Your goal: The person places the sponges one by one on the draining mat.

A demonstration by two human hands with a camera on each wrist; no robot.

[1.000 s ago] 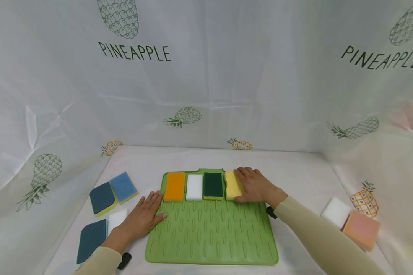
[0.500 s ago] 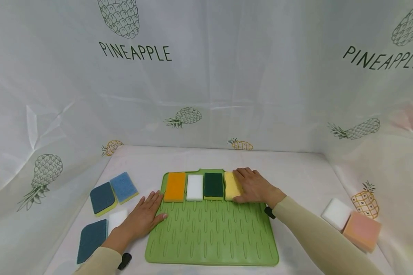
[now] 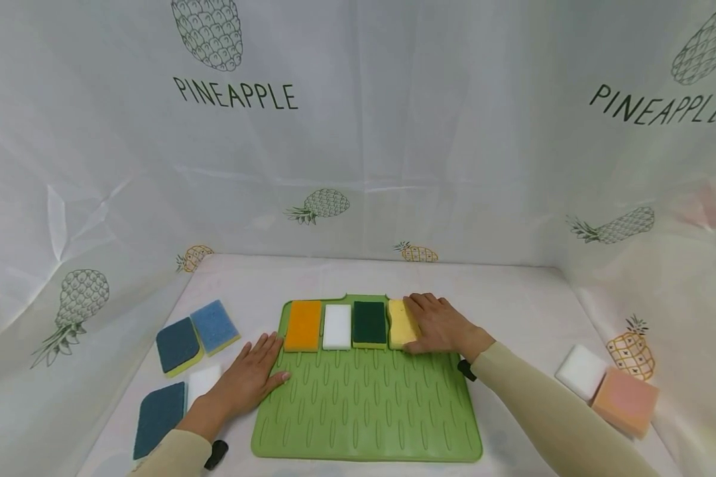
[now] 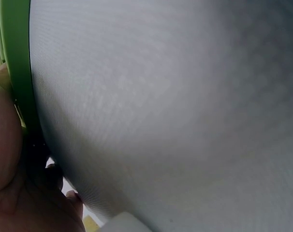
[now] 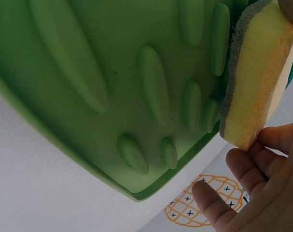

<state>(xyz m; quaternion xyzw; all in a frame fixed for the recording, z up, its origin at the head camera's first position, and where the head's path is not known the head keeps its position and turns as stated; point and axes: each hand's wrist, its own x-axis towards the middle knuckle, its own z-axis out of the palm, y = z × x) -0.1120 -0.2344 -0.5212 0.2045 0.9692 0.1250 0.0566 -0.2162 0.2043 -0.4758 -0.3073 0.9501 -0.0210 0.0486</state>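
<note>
**Yellow sponge held at the right end of the row on the green mat**

From the head camera we see the right hand point(image 3: 440, 326) resting on the far right part of the green ridged mat point(image 3: 366, 411), its fingers laid over and curled along the right side of the yellow sponge point(image 3: 400, 324). That sponge ends a far-edge row: orange sponge point(image 3: 302, 325), white sponge point(image 3: 337, 326), dark green sponge point(image 3: 369, 323), then the yellow one. Our left hand point(image 3: 248, 380) lies flat with straight fingers on the table, its fingertips touching the mat's left edge. Left of it lie a small white sponge point(image 3: 201, 382), two dark blue sponges point(image 3: 177, 344) point(image 3: 158, 416) and a light blue sponge point(image 3: 214, 324). Near the right wall sit a white block point(image 3: 581, 371) and a pink sponge point(image 3: 626, 400), touching.

The left wrist camera shows mostly the pale tablecloth point(image 4: 175, 106), a strip of the mat's edge point(image 4: 16, 63) and part of the palm; the fingers' lie we cannot tell here.

The right wrist camera shows the yellow sponge point(image 5: 255, 92) with its grey-green scouring face against the mat point(image 5: 112, 87), fingertips point(image 5: 277, 137) at its end.
</note>
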